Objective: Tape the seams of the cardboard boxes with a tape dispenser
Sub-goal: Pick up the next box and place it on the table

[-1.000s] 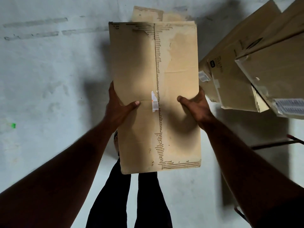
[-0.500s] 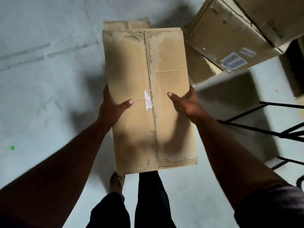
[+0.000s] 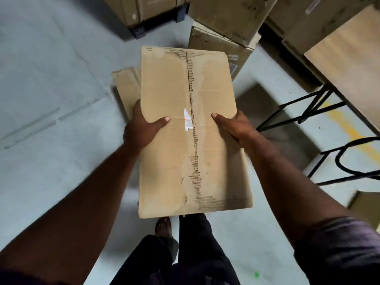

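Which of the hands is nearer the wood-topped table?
Right. The right hand grips the cardboard box's right edge, on the table's side; the left hand grips the left edge, farther away across the box.

flat box (image 3: 174, 120): brown corrugated cardboard, matt; outer paper torn away along the centre seam, ribbed fluting exposed; creased and scuffed
sticker scrap (image 3: 187, 120): white paper, torn, stuck just beside the seam
stacked boxes (image 3: 224, 15): same brown cardboard, matt, dented edges
floor (image 3: 51, 79): pale grey concrete, matt, scuffed, faint streaks
tabletop (image 3: 349, 54): light wood-grain surface, smooth, low sheen
table legs (image 3: 298, 118): black metal tube, smooth painted finish
trousers (image 3: 197, 254): dark cloth, matt
sleeve (image 3: 339, 249): dark cloth, soft folds
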The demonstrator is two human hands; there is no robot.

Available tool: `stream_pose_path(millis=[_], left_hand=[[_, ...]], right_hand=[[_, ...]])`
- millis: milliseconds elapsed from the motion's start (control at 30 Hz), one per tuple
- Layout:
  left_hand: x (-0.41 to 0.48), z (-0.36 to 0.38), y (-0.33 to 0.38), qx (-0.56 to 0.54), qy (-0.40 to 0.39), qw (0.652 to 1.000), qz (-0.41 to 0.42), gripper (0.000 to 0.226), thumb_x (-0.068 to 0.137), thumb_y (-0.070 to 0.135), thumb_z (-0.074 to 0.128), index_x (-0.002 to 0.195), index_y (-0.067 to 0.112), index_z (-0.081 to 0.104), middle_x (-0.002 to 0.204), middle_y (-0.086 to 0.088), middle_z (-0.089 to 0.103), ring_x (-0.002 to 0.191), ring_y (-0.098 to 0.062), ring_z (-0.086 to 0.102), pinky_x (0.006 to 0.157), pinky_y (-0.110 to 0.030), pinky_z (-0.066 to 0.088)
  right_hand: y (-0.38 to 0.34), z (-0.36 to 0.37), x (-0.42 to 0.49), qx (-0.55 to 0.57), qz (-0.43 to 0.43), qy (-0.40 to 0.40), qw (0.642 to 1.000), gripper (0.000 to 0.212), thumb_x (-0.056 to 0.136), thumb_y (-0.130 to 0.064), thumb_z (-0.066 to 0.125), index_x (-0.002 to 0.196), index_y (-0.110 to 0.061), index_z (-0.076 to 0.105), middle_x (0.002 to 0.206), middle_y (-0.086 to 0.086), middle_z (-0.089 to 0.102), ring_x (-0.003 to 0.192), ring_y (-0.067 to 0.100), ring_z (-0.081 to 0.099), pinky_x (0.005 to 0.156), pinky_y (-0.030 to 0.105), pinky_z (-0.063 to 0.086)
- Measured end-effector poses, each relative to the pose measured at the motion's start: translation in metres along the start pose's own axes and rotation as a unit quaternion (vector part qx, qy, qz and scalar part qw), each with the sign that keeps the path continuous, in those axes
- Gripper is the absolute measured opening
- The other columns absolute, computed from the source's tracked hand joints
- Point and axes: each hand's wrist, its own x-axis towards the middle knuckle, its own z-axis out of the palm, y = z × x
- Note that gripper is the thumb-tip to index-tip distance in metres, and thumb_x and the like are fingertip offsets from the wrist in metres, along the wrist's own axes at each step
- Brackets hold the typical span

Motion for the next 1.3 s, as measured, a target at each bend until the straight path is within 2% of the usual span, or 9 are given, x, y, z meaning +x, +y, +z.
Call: stream_pose_path(millis=[100,233,367,467,667,867,1067,1200,1300], left_hand=[[-0.028,-0.012,0.037,0.002,-0.02,0.999,0.036,0.108,0.06,0.078,0.072,0.15,0.039,0.028,0.142,0.009,0.056,0.128,-0.024,0.055,0.108,-0.042,0.045],[-0.06,-0.013,0.09,0.026,-0.053,0.995,0.084,0.099,0.071,0.071,0.073,0.152,0.037,0.026,0.138,0.005,0.059,0.123,-0.027,0.057,0.102,-0.04,0.048],[-0.083,0.006,0.143,0.036,-0.095,0.987,0.128,0.092,0.073,0.067,0.075,0.148,0.037,0.031,0.136,0.005,0.059,0.12,-0.027,0.058,0.1,-0.04,0.048],[-0.096,0.026,0.179,0.034,-0.115,0.98,0.159,0.097,0.062,0.075,0.073,0.143,0.037,0.037,0.134,0.008,0.06,0.12,-0.024,0.058,0.101,-0.042,0.048],[-0.117,0.075,0.265,-0.002,-0.19,0.956,0.221,0.102,0.05,0.076,0.078,0.137,0.035,0.045,0.124,0.013,0.065,0.111,-0.014,0.064,0.099,-0.042,0.052],[-0.135,0.133,0.36,0.022,-0.205,0.939,0.274,0.103,0.046,0.086,0.075,0.133,0.039,0.045,0.123,0.011,0.066,0.111,-0.019,0.064,0.099,-0.043,0.052],[-0.171,0.2,0.437,0.051,-0.208,0.928,0.305,0.096,0.058,0.076,0.071,0.139,0.034,0.043,0.131,0.006,0.062,0.117,-0.023,0.059,0.101,-0.044,0.049],[-0.19,0.251,0.474,0.044,-0.222,0.923,0.313,0.091,0.063,0.072,0.073,0.14,0.033,0.042,0.13,0.006,0.062,0.116,-0.023,0.059,0.1,-0.042,0.049],[-0.203,0.281,0.492,0.048,-0.222,0.922,0.315,0.096,0.064,0.072,0.074,0.145,0.035,0.038,0.134,0.007,0.06,0.119,-0.023,0.058,0.101,-0.042,0.047]], right_hand=[[-0.009,-0.034,-0.039,-0.002,0.011,0.012,1.0,0.101,0.043,-0.076,0.087,0.122,-0.016,0.068,0.108,-0.002,0.076,0.096,0.018,0.074,0.087,0.038,0.061],[-0.02,-0.082,-0.085,0.024,0.012,0.048,0.998,0.06,0.071,-0.053,0.088,0.116,-0.016,0.073,0.101,-0.002,0.078,0.092,0.016,0.075,0.086,0.035,0.061],[-0.023,-0.139,-0.123,0.033,0.054,0.114,0.991,0.097,0.043,-0.077,0.085,0.122,-0.024,0.067,0.107,-0.004,0.075,0.094,0.016,0.073,0.087,0.038,0.061],[-0.023,-0.183,-0.145,0.047,0.056,0.14,0.987,0.1,0.038,-0.078,0.083,0.121,-0.025,0.067,0.109,-0.002,0.075,0.095,0.019,0.072,0.09,0.042,0.06],[-0.026,-0.273,-0.183,0.067,0.052,0.199,0.976,0.063,0.07,-0.062,0.084,0.114,-0.019,0.069,0.104,-0.003,0.074,0.088,0.013,0.07,0.068,0.022,0.054],[-0.028,-0.369,-0.196,0.08,0.047,0.247,0.965,0.076,0.057,-0.074,0.081,0.11,-0.02,0.073,0.097,-0.005,0.077,0.089,0.018,0.074,0.087,0.037,0.061],[-0.019,-0.461,-0.197,0.082,0.05,0.283,0.954,0.074,0.062,-0.073,0.08,0.113,-0.021,0.07,0.105,-0.002,0.076,0.093,0.019,0.072,0.089,0.036,0.059],[-0.009,-0.518,-0.2,0.075,0.051,0.306,0.948,0.058,0.074,-0.066,0.079,0.11,-0.025,0.06,0.111,0.0,0.071,0.099,0.021,0.069,0.093,0.04,0.058],[0.001,-0.549,-0.199,0.079,0.067,0.32,0.942,0.065,0.074,-0.067,0.079,0.112,-0.019,0.057,0.117,0.003,0.067,0.103,0.023,0.065,0.091,0.038,0.056]])
